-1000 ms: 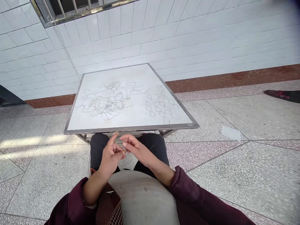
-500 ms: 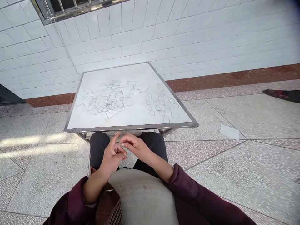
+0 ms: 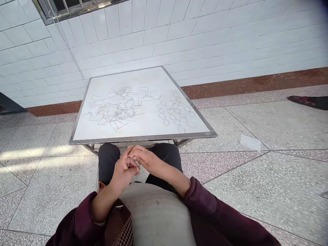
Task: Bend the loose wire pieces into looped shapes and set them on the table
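My left hand [image 3: 126,171] and my right hand [image 3: 146,160] meet over my lap, just in front of the table's near edge. The left fingers are curled, with the thumb against them and the index finger pointing up. My right thumb and fingers are pinched at the left index fingertip. Whatever lies between the fingers is too thin or too hidden to make out. On the white tabletop [image 3: 143,76], a tangle of thin, dark, bent wires [image 3: 120,111] spreads on the left. Several wires twisted into figure-eight loops [image 3: 176,112] lie on the right.
The table has a metal rim [image 3: 143,138] and stands near a white tiled wall [image 3: 143,48]. A barred window [image 3: 74,8] is at upper left. To the right, a white strip [image 3: 250,142] lies on the speckled floor, and another person's shoe [image 3: 302,100] shows farther off.
My right fingers have shifted slightly left and up, closing onto the left index fingertip. The wires on the table look the same.
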`<state>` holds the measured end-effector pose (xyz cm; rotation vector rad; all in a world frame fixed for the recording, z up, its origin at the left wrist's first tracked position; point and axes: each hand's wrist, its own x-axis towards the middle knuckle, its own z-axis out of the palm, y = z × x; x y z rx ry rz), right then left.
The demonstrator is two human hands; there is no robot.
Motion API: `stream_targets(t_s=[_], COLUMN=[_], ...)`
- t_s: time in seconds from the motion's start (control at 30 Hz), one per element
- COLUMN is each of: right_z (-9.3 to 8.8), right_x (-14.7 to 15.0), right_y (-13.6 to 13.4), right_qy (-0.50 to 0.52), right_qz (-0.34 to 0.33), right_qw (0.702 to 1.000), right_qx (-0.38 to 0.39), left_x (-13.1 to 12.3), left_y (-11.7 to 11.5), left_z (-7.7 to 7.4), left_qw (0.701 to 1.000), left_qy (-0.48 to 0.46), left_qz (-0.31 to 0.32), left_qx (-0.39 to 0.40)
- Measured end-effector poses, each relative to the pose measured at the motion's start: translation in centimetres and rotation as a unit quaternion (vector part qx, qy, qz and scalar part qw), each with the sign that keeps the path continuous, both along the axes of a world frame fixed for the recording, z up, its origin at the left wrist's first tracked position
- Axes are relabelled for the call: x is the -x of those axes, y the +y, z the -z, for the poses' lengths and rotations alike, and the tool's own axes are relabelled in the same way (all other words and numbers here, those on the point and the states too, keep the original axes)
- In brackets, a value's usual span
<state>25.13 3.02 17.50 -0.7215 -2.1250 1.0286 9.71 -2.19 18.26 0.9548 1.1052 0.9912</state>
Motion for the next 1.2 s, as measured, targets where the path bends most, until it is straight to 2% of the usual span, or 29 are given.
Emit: stream_targets(t_s=[0.3, 0.4, 0.53, 0.63, 0.77, 1.07, 1.2], right_z=[-0.6, -0.3, 0.2, 0.1, -0.2, -0.5, -0.3], right_x=[0.5, 0.5, -0.1, -0.4, -0.2, 0.3, 0.0], right_y=[0.0, 0.0, 0.0, -0.3, -0.7, -1.4, -1.9], right_qy=[0.018, 0.028, 0.052, 0.053, 0.069, 0.155, 0.156], right_qz=[-0.004, 0.027, 0.09, 0.09, 0.1, 0.098, 0.096], right_qw=[1.0, 0.999, 0.988, 0.979, 0.973, 0.945, 0.942], right_qx=[-0.013, 0.021, 0.118, 0.174, 0.196, 0.27, 0.281], left_x=[-0.1, 0.1, 0.8, 1.2, 1.3, 1.1, 1.1], left_y=[0.1, 0.2, 0.4, 0.5, 0.6, 0.1, -0.4], left_z=[0.0, 0.0, -0.2, -0.4, -0.5, -0.5, -0.3], left_qw=[1.0, 1.0, 0.998, 0.996, 0.993, 0.993, 0.993], left_qy=[-0.013, -0.016, -0.011, -0.021, -0.041, -0.078, -0.083], left_qz=[-0.016, -0.026, -0.054, -0.081, -0.106, -0.084, -0.087], left_qx=[0.003, -0.006, -0.01, -0.009, -0.018, -0.019, -0.021])
